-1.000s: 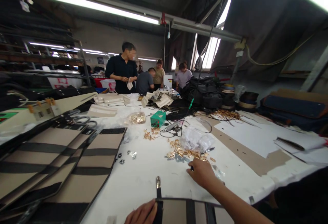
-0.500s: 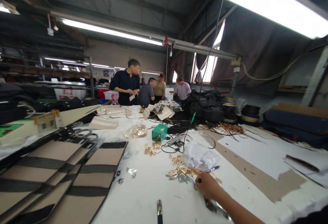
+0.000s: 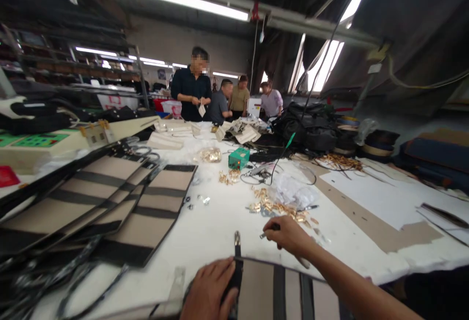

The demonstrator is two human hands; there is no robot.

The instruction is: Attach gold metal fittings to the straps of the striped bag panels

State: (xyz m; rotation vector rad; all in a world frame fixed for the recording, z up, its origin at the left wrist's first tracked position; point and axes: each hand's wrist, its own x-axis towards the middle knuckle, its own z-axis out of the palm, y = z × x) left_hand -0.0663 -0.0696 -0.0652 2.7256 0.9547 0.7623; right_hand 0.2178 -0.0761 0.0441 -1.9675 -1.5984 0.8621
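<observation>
My left hand [image 3: 210, 288] is at the bottom middle, fingers and thumb closed on the dark left edge of a beige panel with black bands [image 3: 256, 286]. Just beyond the fingers, a dark strap-like tool with a shiny metal end [image 3: 237, 242] lies on the table. To the right, my right hand [image 3: 287, 234] pinches a small metal piece [image 3: 263, 235] whose tip shows past the fingers; its exact kind I cannot make out. Gold-coloured metal fittings [image 3: 269, 202] lie in a loose heap behind that hand, beside a crumpled clear plastic bag [image 3: 293, 190].
Similar banded panels [image 3: 157, 207] are stacked on the left. A green box with a lit red light [image 3: 239, 158] and cables stands mid-table. White sheets [image 3: 373, 198] lie on the right. Several people work at the far end, one a standing person in dark clothes [image 3: 190, 88].
My left hand and the banded panel have come into view at the bottom. My right hand has drawn away from the metal fittings, holding a small piece. The view has tilted down.
</observation>
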